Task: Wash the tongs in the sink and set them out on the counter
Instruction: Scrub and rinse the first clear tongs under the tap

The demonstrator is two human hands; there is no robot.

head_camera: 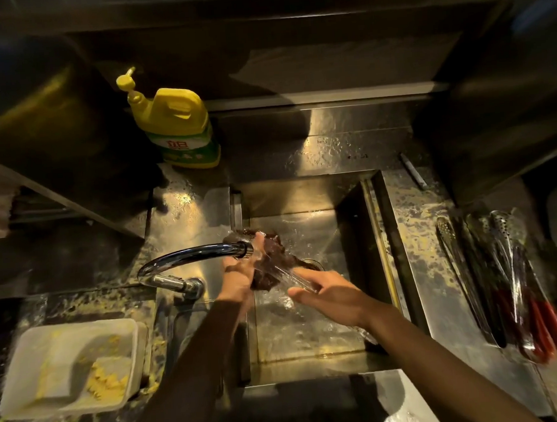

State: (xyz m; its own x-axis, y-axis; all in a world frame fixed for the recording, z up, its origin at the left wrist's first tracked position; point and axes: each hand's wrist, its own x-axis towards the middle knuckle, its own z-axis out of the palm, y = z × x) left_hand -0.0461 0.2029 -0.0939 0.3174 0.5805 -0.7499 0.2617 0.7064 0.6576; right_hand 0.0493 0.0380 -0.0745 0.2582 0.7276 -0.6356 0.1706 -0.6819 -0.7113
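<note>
Over the steel sink (305,195), my left hand (238,273) presses a dark scrubbing cloth (269,261) against a pair of metal tongs (291,277). My right hand (329,293) grips the nearer end of those tongs. Both sit just under the faucet spout (204,252), and water runs over them. The tongs are blurred and partly hidden by the cloth and fingers. Several other tongs with red handles (519,286) lie side by side on the wet counter to the right of the sink.
A yellow dish-soap bottle (175,125) stands behind the sink at the left. A white plastic container (74,367) with yellow scraps sits on the dirty counter at the front left. A thin metal rod (413,171) lies at the back right.
</note>
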